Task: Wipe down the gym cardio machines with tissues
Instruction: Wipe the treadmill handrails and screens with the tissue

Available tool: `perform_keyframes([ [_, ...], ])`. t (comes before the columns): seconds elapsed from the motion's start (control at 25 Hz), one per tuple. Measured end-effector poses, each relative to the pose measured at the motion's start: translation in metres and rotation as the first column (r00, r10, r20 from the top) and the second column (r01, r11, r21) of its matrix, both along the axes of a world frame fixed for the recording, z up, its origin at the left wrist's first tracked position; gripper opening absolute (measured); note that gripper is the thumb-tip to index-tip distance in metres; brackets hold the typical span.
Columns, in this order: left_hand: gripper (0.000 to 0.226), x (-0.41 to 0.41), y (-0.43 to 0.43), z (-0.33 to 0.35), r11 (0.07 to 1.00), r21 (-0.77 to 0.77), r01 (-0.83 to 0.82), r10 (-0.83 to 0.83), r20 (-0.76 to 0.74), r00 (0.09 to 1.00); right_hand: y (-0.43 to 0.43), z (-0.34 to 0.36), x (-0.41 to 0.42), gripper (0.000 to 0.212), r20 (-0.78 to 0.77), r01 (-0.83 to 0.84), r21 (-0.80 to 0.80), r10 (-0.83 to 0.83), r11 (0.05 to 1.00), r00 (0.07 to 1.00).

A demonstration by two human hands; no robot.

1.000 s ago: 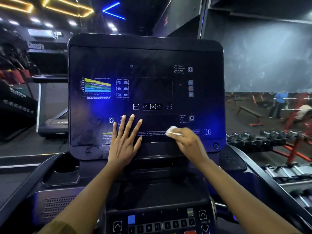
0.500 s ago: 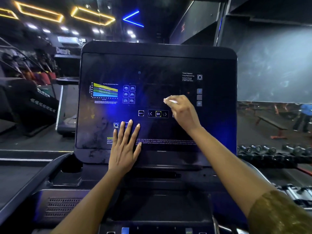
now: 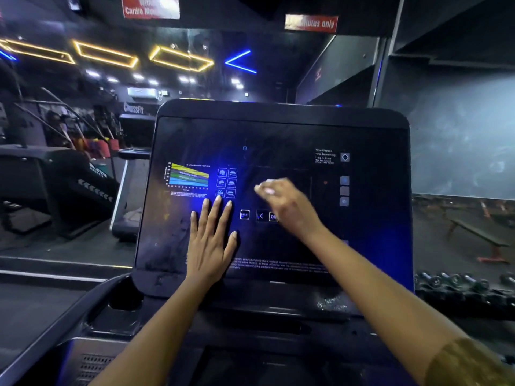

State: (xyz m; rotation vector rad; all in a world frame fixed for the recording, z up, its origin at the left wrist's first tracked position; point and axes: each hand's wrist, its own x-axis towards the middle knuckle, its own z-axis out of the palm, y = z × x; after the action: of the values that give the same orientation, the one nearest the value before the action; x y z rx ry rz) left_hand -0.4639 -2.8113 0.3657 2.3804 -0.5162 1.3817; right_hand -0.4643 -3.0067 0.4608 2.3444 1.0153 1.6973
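**Tissue at mid-screen, both hands on the console**

The left hand (image 3: 211, 240) is lying open and flat on the dark treadmill console (image 3: 278, 115). Its fingers are straight and slightly spread, and the fingertips are reaching just below the small blue program icons (image 3: 227, 182), beside the coloured heart-rate chart (image 3: 189, 176). The right hand (image 3: 287, 207) is showing blurred, its fingers curling round a small white tissue (image 3: 266, 188). The tissue is sitting at the fingertips against the middle of the screen, above the RESET button (image 3: 244, 214) and the OK button (image 3: 273, 217), and the hand is covering part of the OK button. The 2 hands are lying apart, the right one higher and further right. A gold sleeve (image 3: 468, 363) is showing on the right forearm at the lower right corner. A cup holder (image 3: 125, 302) is sitting at the console's lower left. Off to the right, dumbbells (image 3: 457, 282) are lying in a row below a bench (image 3: 478, 236). Overhead, yellow light frames (image 3: 181, 58) and 1 blue angled light (image 3: 239, 62) are glowing, and a red sign (image 3: 310, 23) is hanging near the ceiling.
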Motion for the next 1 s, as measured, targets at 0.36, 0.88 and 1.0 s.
perform_keyframes([
  [0.36,0.061,0.008,-0.004,-0.002,0.996,0.048,-0.078,0.076,0.054,0.996,0.024,-0.032,-0.010,0.022,-0.006,-0.132,-0.267,0.136,0.955,0.991],
  [0.88,0.059,0.008,-0.005,0.005,0.999,0.018,-0.040,0.038,0.067,0.997,0.019,0.043,0.023,0.031,0.072,-0.051,-0.062,0.055,0.997,0.996],
  [1.0,0.059,0.018,-0.004,0.027,0.999,0.012,-0.031,0.029,0.096,0.995,0.041,0.030,0.028,0.031,0.051,-0.099,-0.233,0.114,0.967,0.992],
])
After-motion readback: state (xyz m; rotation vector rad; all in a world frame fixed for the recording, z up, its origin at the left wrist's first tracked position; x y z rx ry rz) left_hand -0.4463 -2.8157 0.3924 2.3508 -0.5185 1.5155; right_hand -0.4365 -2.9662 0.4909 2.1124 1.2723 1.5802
